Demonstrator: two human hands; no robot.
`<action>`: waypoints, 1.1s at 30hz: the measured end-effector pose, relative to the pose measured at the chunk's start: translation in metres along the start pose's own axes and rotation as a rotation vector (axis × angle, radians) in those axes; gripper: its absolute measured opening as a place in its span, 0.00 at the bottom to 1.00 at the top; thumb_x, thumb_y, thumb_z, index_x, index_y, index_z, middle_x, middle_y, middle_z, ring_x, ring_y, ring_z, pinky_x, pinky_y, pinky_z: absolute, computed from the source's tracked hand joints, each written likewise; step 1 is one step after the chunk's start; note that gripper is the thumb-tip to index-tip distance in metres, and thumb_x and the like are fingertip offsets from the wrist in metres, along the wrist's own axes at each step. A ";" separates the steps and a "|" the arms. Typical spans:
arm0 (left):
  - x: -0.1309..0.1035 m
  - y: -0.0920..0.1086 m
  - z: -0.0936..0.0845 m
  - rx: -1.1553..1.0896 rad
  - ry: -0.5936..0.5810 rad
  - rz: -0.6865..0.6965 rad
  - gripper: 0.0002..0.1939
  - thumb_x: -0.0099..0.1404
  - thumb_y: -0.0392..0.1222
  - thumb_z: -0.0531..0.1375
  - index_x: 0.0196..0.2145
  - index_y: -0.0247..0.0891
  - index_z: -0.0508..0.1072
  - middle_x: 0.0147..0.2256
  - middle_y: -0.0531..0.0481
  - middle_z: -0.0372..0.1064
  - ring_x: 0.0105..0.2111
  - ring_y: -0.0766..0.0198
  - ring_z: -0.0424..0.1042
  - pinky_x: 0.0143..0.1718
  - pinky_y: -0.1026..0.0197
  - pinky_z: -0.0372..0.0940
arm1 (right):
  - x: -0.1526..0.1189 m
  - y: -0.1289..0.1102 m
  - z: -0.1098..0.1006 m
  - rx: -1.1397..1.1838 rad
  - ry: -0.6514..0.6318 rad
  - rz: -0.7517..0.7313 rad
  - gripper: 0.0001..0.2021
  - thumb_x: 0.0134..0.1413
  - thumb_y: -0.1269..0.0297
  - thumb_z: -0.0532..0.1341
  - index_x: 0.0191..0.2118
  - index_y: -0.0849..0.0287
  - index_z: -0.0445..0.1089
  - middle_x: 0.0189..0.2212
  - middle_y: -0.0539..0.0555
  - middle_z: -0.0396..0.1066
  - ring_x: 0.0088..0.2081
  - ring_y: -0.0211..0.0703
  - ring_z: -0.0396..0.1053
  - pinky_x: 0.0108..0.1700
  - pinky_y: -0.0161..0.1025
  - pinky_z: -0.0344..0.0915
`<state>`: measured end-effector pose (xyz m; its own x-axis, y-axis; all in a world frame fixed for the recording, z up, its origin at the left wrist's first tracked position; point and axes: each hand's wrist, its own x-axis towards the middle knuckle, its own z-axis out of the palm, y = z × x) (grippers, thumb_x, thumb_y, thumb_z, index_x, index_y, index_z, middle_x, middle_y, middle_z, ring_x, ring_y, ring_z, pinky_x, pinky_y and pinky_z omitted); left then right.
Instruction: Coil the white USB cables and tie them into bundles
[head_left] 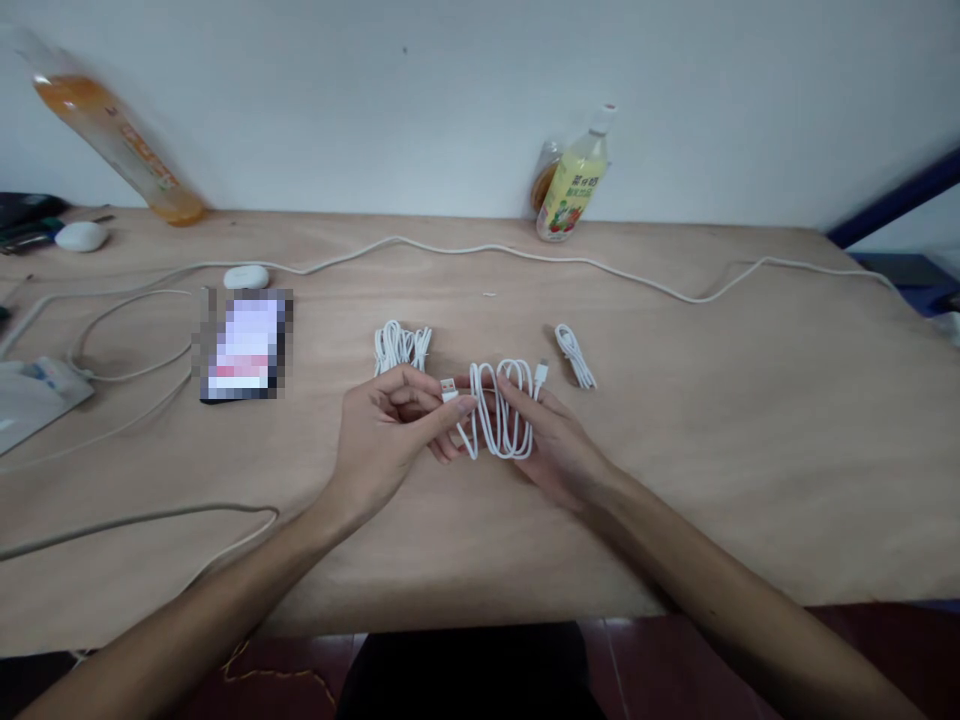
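Observation:
Between my hands, above the wooden table [720, 450], is a loosely coiled white USB cable [510, 425]. My left hand [382, 430] pinches its left end, beside the USB plug [448, 388]. The fingers of my right hand [562, 440] are closed round the right side of the coils, with the small connector [541, 374] sticking up there. Just behind my left hand lies a bundle of white cable [401, 346], partly hidden. A smaller white cable bundle [575, 356] rests behind my right hand.
A phone [246, 345] and a white case [246, 277] lie at the left. An orange drink bottle [120, 145] and a yellow bottle [576, 180] lean on the wall. One long white cable [487, 248] crosses the table's back; others curve at the left.

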<state>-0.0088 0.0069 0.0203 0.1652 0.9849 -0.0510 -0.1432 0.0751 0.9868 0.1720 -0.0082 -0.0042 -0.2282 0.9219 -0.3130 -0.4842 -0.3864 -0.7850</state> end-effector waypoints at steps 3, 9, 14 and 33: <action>0.000 0.000 0.000 -0.009 -0.007 -0.002 0.16 0.56 0.40 0.79 0.31 0.37 0.75 0.20 0.54 0.79 0.15 0.67 0.76 0.18 0.70 0.73 | 0.001 0.000 0.000 -0.003 -0.011 -0.007 0.19 0.57 0.46 0.77 0.46 0.53 0.84 0.40 0.52 0.84 0.39 0.43 0.78 0.41 0.39 0.74; -0.001 0.000 0.002 -0.025 -0.001 -0.005 0.17 0.55 0.42 0.80 0.30 0.37 0.75 0.20 0.55 0.78 0.15 0.67 0.76 0.18 0.69 0.73 | 0.001 0.001 -0.001 -0.004 -0.007 0.000 0.18 0.57 0.46 0.77 0.45 0.52 0.84 0.41 0.52 0.84 0.40 0.44 0.79 0.41 0.40 0.75; -0.001 0.000 0.002 -0.023 0.002 -0.020 0.20 0.54 0.45 0.81 0.30 0.37 0.75 0.20 0.54 0.79 0.15 0.66 0.76 0.18 0.69 0.74 | 0.001 0.002 -0.002 0.007 -0.013 -0.012 0.17 0.59 0.46 0.77 0.45 0.52 0.83 0.42 0.52 0.84 0.40 0.44 0.79 0.40 0.39 0.75; -0.002 -0.001 -0.001 0.044 -0.049 0.012 0.08 0.66 0.43 0.72 0.41 0.39 0.88 0.34 0.47 0.88 0.23 0.64 0.83 0.21 0.68 0.74 | 0.003 -0.001 0.000 0.012 -0.072 -0.055 0.16 0.61 0.45 0.74 0.45 0.51 0.85 0.42 0.53 0.86 0.41 0.46 0.82 0.46 0.43 0.77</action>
<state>-0.0098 0.0053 0.0192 0.2115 0.9768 -0.0329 -0.1027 0.0557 0.9931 0.1719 -0.0049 -0.0039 -0.2606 0.9376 -0.2300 -0.5075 -0.3358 -0.7935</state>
